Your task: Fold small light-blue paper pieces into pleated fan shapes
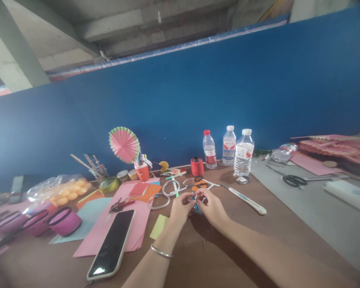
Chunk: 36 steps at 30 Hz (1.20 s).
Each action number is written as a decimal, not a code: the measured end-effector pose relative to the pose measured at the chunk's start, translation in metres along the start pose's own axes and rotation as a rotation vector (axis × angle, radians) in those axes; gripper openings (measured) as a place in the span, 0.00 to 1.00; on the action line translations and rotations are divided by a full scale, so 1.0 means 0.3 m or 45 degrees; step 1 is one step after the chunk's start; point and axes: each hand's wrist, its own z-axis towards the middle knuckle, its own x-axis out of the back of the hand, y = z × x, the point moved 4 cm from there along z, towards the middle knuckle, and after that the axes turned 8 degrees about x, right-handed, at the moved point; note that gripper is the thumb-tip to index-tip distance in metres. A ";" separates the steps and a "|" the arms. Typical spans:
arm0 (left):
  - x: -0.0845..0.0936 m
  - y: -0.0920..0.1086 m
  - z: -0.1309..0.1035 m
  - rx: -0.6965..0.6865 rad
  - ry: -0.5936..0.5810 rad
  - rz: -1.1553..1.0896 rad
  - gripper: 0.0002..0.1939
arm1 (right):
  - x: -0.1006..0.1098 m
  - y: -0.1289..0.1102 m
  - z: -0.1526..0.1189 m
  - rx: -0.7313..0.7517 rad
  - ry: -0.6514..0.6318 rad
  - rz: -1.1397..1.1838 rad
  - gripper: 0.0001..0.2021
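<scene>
Near the middle of the brown table my left hand (pixel 182 207) and my right hand (pixel 210 207) meet, fingers pinched on a small piece of blue paper (pixel 198 208). Its shape is mostly hidden behind my fingers. Just beyond my hands lie a coil of white tubing (pixel 159 202) and orange-handled scissors (pixel 200 183). Right of my right hand rests a white utility knife (pixel 248 202), flat on the table. A yellow-green paper square (pixel 159 227) lies beside my left wrist.
A phone (pixel 112 244) lies on pink paper (pixel 139 230) at left. Beyond stand a red cup (pixel 143 173) holding a pleated paper fan (pixel 124 145), a red spool (pixel 197 166), and water bottles (pixel 244 154). Black scissors (pixel 295 180) lie on the grey surface at right.
</scene>
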 end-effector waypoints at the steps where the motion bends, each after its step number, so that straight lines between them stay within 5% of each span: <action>1: 0.000 0.001 -0.001 0.006 -0.002 -0.004 0.16 | 0.000 -0.001 0.000 0.001 -0.004 -0.003 0.10; 26: 0.014 -0.022 0.005 -0.006 -0.037 0.159 0.15 | -0.002 -0.001 0.000 0.042 -0.009 -0.014 0.07; 36: 0.005 -0.007 -0.007 0.118 -0.022 0.099 0.15 | -0.001 0.002 0.001 0.070 0.003 0.025 0.07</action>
